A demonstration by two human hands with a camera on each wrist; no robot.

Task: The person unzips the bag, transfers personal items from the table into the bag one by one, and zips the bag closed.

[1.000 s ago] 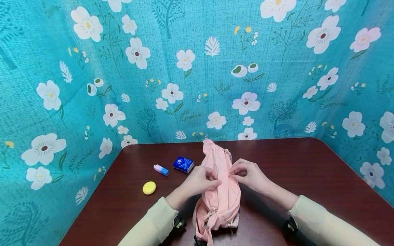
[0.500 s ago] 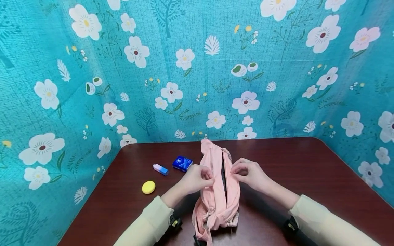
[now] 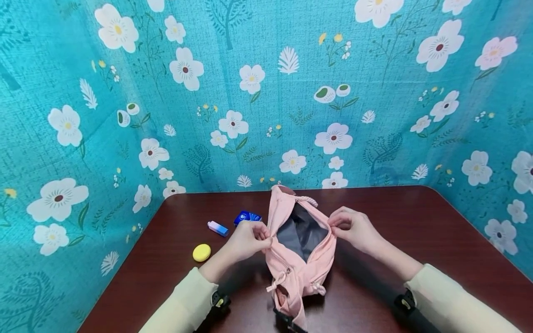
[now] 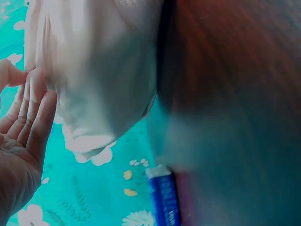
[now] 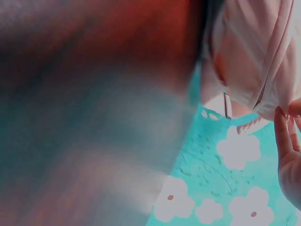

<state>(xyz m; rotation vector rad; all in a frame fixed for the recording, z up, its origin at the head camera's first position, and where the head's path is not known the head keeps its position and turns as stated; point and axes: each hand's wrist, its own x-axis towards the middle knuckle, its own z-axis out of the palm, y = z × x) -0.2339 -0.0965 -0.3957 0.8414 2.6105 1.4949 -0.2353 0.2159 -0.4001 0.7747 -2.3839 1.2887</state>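
Note:
A pink bag [image 3: 320,263] rests on the table in the head view, its mouth spread wide so the dark grey lining [image 3: 301,233] shows. My left hand [image 3: 245,239] pinches the left edge of the opening between thumb and fingers. On the opposite side my right hand [image 3: 358,230] pinches the right edge. The left wrist view shows the left fingers [image 4: 40,108] on the bag's fabric, and the right wrist view shows the right fingertips [image 5: 284,117] gripping it. I see nothing but lining inside the bag.
Left of the bag on the dark brown table [image 3: 416,245] lie a blue packet [image 3: 247,216], partly behind my left hand, a pink-and-blue small box [image 3: 218,228] and a yellow round item [image 3: 201,253]. A strap with a black buckle [image 3: 289,320] trails toward the front.
My hands have moved apart, the left one leftward and the right one rightward. The bag's opening has gone from closed, through a narrow slit, to a wide mouth showing the lining.

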